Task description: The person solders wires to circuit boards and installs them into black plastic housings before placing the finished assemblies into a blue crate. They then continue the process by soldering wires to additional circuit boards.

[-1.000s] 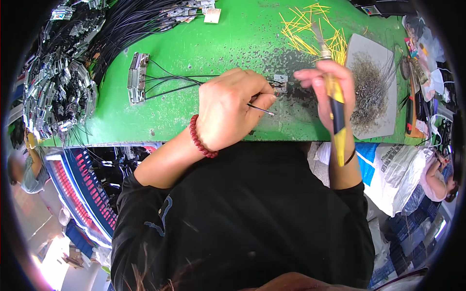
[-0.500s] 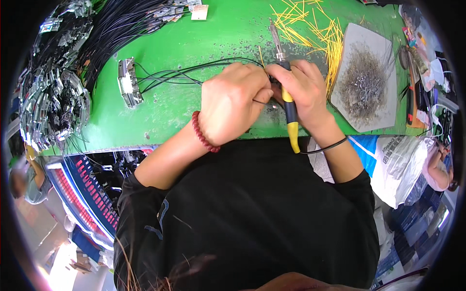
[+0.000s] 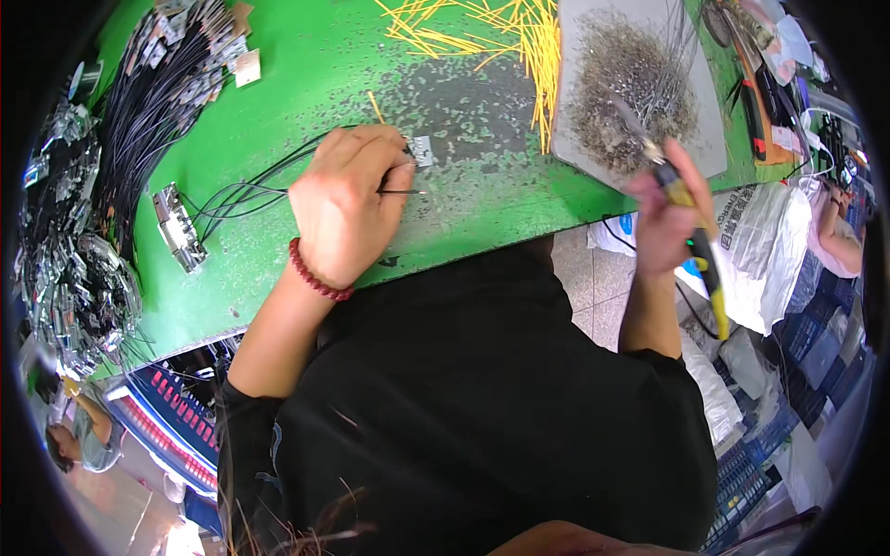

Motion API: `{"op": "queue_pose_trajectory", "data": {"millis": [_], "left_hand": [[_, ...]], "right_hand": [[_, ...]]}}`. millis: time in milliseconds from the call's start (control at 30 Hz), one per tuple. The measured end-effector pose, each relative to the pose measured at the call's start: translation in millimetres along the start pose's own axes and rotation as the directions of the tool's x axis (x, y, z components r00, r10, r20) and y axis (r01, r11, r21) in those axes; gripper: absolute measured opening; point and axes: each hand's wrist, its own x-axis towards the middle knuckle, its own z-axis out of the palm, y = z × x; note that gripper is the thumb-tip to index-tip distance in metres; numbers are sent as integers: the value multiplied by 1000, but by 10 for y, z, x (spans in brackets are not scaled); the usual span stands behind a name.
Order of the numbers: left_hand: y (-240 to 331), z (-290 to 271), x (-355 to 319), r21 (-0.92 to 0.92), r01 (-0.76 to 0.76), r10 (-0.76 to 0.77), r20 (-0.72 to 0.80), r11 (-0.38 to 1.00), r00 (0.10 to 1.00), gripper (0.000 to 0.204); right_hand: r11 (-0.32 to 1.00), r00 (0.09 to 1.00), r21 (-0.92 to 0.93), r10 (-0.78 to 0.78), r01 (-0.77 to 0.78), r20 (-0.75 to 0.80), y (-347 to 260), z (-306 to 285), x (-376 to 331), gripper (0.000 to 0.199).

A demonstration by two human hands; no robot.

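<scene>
We saw the left hand (image 3: 348, 199) lying over the green tabletop (image 3: 287, 79), its grip narrow and closed on thin black wires (image 3: 264, 173), with one short end standing out from under the thumb. The wires ran leftward to a metal block (image 3: 178, 227), and a small flat metal piece (image 3: 423, 151) lay just beyond the fingers. The right hand (image 3: 663, 222), blurred, had its grip wrapped around a yellow-and-black soldering iron (image 3: 707, 264), whose tip pointed over the grey board (image 3: 705, 153) with its dark debris (image 3: 621, 74); if the tip touched it, we could not tell. In our judgement the main danger was heat — if the iron was hot and swung back carelessly, it could burn the left fingers or melt the covering of the wires. The black cord (image 3: 693, 308) hung in a loop near the right forearm, so a catch there could pull the iron aside. Also the wires were thin: a loosened pinch could let the short end turn — and the joint could sit crooked.
</scene>
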Motion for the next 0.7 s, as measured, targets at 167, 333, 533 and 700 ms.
{"op": "queue_pose_trajectory", "data": {"millis": [167, 333, 533, 700], "left_hand": [[80, -24, 14, 61, 43, -45, 34, 997, 998, 13], [89, -17, 24, 55, 68, -71, 51, 996, 996, 11], [106, -27, 39, 53, 111, -115, 85, 992, 990, 11], [87, -26, 34, 39, 120, -123, 85, 992, 989, 11]], "right_hand": [[994, 944, 0, 103, -108, -315, 135, -433, -74, 26], [997, 969, -47, 55, -69, -241, 217, -486, -125, 19], [995, 977, -68, 60, -75, -207, 307, -520, -114, 18], [999, 971, 1, 51, -52, -232, 272, -460, -118, 19]]}}
